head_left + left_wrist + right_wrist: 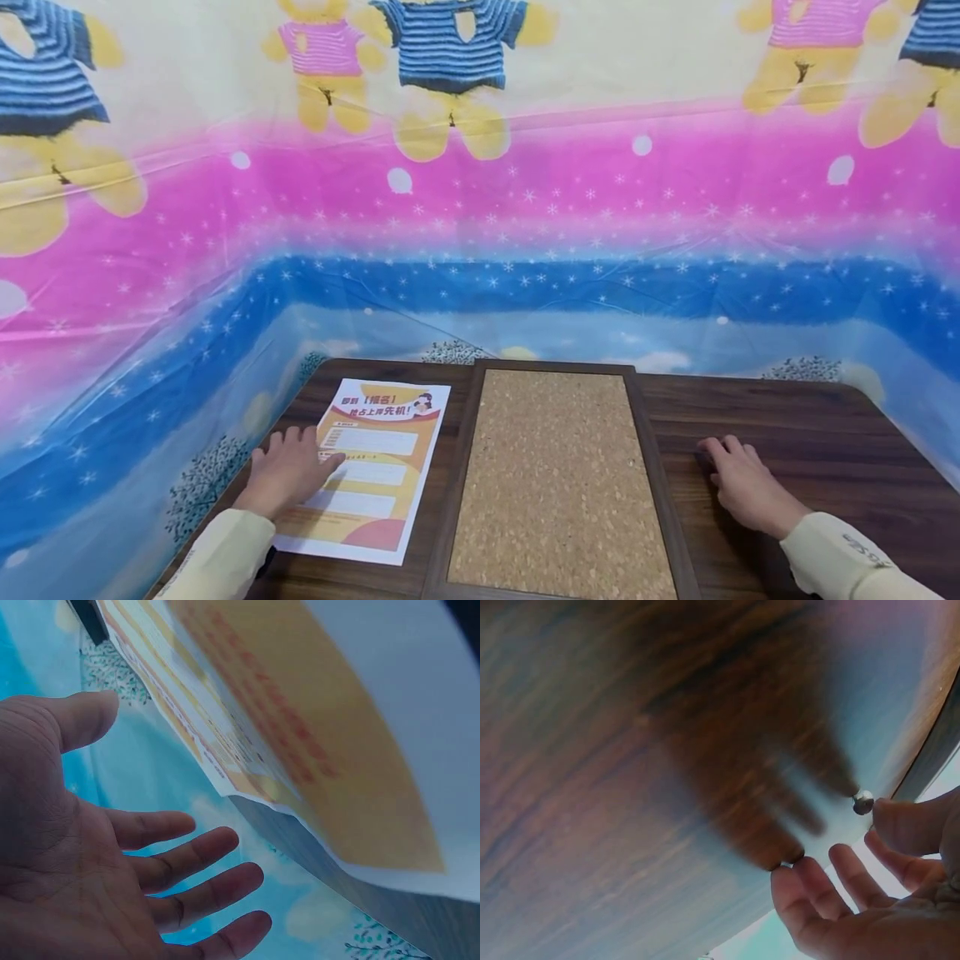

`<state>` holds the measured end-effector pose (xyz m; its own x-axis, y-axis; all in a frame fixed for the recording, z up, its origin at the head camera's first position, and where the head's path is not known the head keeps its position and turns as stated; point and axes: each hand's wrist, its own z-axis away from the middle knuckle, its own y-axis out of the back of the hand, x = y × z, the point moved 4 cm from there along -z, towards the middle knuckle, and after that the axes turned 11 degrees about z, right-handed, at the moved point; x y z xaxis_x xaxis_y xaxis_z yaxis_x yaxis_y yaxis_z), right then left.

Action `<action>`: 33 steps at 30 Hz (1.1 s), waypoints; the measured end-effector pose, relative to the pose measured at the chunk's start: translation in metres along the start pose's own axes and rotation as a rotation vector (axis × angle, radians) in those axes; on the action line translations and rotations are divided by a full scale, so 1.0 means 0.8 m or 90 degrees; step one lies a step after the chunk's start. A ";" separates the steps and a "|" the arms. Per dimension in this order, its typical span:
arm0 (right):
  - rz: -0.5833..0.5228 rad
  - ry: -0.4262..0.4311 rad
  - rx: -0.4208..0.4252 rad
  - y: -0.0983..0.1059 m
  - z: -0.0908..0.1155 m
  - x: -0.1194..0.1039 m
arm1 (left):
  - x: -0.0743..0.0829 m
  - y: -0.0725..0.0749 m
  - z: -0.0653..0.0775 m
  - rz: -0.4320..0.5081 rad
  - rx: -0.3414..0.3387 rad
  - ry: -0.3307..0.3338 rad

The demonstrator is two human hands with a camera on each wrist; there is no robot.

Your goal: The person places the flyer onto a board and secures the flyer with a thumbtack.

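An orange-and-white printed flyer lies face up on the left of the dark wood table. My left hand, palm down with fingers spread, overlaps its left edge in the head view. The left wrist view shows this hand holding nothing, beside the flyer. On the right, my right hand has its fingertips at the tabletop. A small, round, shiny metal piece sits on the table right at the thumb tip, and the other fingers are loosely bent.
A cork board in a dark brown frame lies mid-table between the hands. The wood table extends to the right of it. Behind the table hangs a printed cloth with bears and snowflakes, which also runs along both sides.
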<state>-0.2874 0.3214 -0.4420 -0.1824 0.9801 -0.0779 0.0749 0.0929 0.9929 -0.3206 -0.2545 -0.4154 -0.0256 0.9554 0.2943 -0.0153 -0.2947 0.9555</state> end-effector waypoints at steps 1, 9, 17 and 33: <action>-0.003 0.003 -0.001 0.001 0.001 0.000 | -0.003 0.001 0.001 -0.005 -0.003 0.004; -0.028 0.022 -0.015 0.005 0.007 0.009 | -0.020 0.010 0.014 -0.010 -0.051 0.037; -0.082 0.028 -0.042 0.003 0.008 0.014 | -0.030 0.003 0.016 0.010 -0.120 0.074; -0.057 0.030 -0.012 -0.003 0.003 0.012 | -0.029 -0.009 0.008 -0.010 -0.102 0.091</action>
<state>-0.2869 0.3310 -0.4455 -0.2328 0.9589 -0.1621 0.0387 0.1757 0.9837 -0.3137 -0.2744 -0.4288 -0.1656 0.9506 0.2625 -0.1749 -0.2903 0.9408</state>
